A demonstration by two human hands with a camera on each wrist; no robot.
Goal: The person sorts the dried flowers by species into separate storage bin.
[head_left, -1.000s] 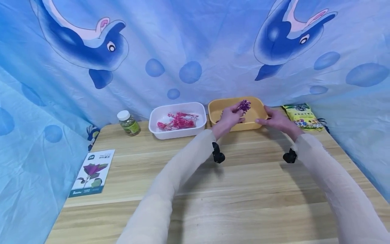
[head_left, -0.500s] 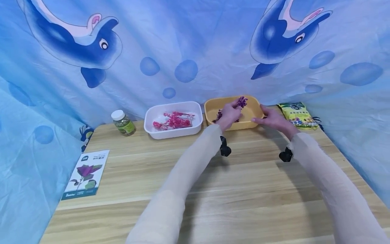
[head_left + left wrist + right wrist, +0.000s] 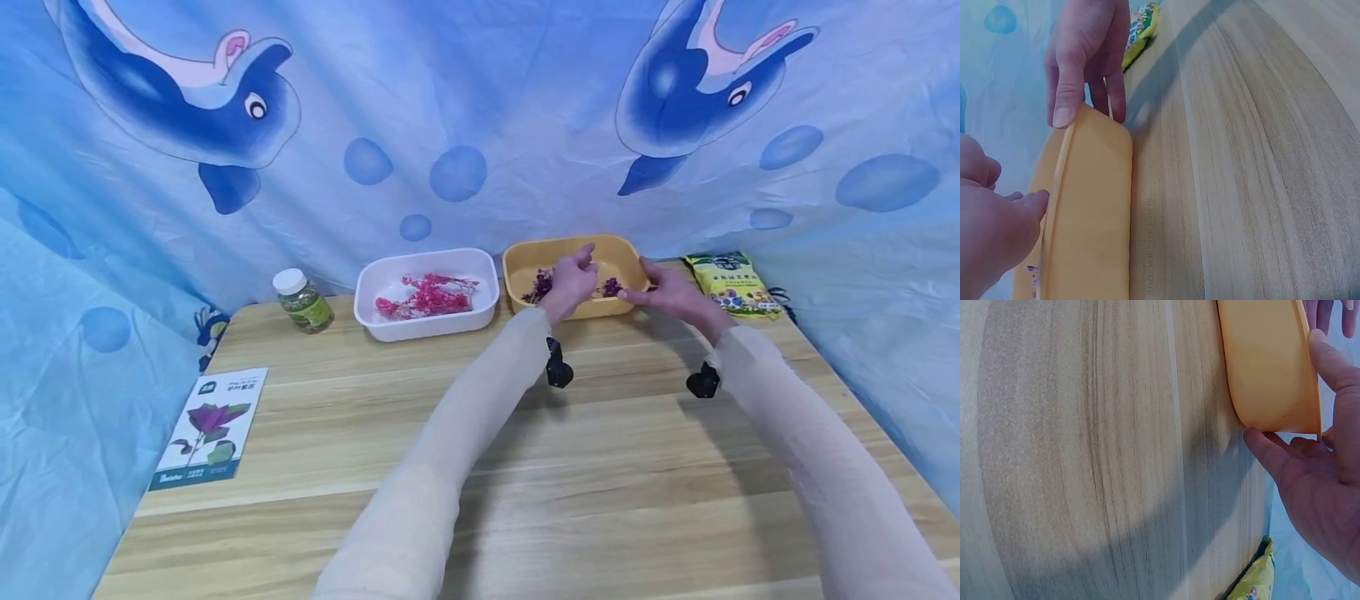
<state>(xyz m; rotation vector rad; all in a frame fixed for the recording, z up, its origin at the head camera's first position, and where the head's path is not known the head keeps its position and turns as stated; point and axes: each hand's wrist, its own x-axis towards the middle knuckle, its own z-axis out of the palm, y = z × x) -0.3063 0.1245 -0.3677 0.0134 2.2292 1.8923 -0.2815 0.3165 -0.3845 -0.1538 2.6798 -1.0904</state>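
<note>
In the head view, a yellow plastic basin stands at the back of the table, with purple dried flowers at its left and a small purple sprig at its right. My left hand is over the basin between them, its fingers loose and no flower in them. Thumb on the rim and fingers against the outer end, my right hand holds the basin's right end. The left wrist view shows the basin's long side wall beside my left hand.
Left of the yellow basin is a white basin holding pink dried flowers. A white-lidded jar stands farther left, above a flower-printed leaflet. A yellow packet lies at the right. A blue dolphin-printed curtain hangs behind.
My left hand has let go of the purple sprig, which now lies in the yellow basin's right part. The right hand stays on the basin's end. The head view shifted slightly earlier.
</note>
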